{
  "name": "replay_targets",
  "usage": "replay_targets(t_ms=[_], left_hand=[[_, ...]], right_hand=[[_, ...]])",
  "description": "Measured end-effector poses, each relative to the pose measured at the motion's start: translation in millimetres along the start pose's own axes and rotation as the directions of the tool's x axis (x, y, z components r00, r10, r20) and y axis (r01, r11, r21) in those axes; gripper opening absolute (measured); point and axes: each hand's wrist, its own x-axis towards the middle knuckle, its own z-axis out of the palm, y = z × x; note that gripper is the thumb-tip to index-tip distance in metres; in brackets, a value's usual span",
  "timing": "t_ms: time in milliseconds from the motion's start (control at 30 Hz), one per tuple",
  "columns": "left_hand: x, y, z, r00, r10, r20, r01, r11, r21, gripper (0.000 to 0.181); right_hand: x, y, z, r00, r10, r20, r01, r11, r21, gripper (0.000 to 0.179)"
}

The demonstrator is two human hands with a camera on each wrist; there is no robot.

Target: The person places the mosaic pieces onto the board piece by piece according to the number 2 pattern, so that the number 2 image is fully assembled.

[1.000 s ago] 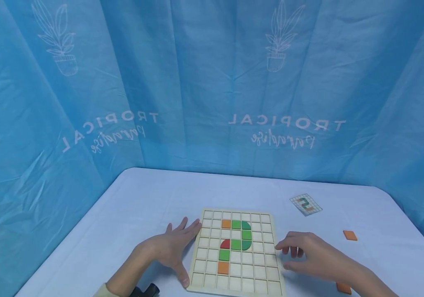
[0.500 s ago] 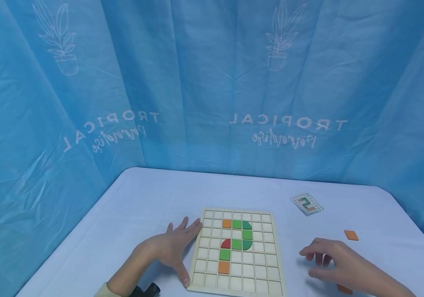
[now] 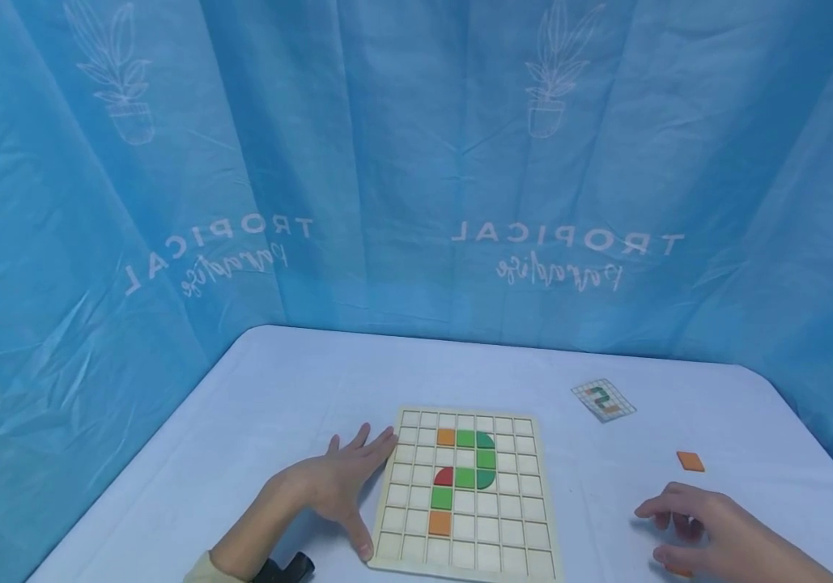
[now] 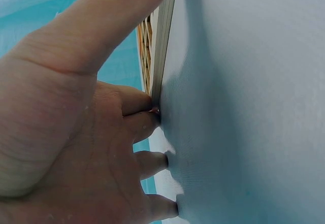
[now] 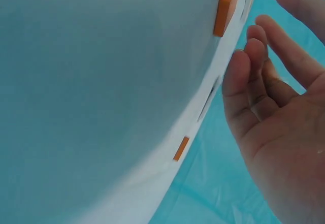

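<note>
My left hand (image 3: pixel 336 490) is spread along the left edge of a wooden grid board (image 3: pixel 511 559), thumb at its near corner and fingertips at its side. On the board, orange squares (image 3: pixel 439 523), green squares (image 3: pixel 486 459), dark green quarter-rounds (image 3: pixel 486 479) and a red quarter-round (image 3: pixel 444 476) form a bent line. My right hand (image 3: pixel 707 526) hovers right of the board, fingers loosely bent and holding nothing. Beneath it lies an orange square tile (image 5: pixel 227 10), mostly hidden by the hand in the head view. Farther back is another orange tile (image 3: pixel 690 461).
A small pattern card (image 3: pixel 604 400) with a grid and coloured figure lies at the back right of the white table (image 3: pixel 299 380). A black object (image 3: pixel 288 568) shows by the left wrist. Blue printed curtains (image 3: pixel 401 162) surround the table.
My right hand has moved away from the board's right edge, out to the right and over the nearer orange tile. The left hand and the board have stayed in place.
</note>
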Motion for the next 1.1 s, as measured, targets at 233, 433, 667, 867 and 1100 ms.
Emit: replay_targets(t_ms=[233,433,667,867,1100], left_hand=[[0.5,1.9,-1.0,1.0,0.004,0.004,-0.004,1.0,0.002,0.143],[-0.8,3.6,-1.2,1.0,-0.003,0.01,0.003,1.0,-0.003,0.143],[-1.8,1.9,-0.9,1.0,0.003,0.003,-0.003,1.0,-0.011,0.143],[-2.4,1.1,-0.2,1.0,0.009,-0.005,-0.009,1.0,-0.013,0.143],[-2.3,1.8,-1.4,1.0,0.004,0.0,-0.004,1.0,-0.017,0.143]], right_hand=[[-8.5,12.2,2.1,1.0,0.023,0.0,-0.023,1.0,0.002,0.035],[-14.0,19.7,1.4,1.0,0.014,0.008,-0.014,1.0,0.011,0.034],[-15.9,23.6,0.1,0.999,-0.024,0.038,0.021,0.996,0.085,0.024],[-16.0,21.4,0.1,0.998,-0.055,0.04,0.05,0.993,0.103,0.019],[-13.9,20.3,2.6,0.995,-0.092,0.023,0.091,0.995,0.032,0.016]])
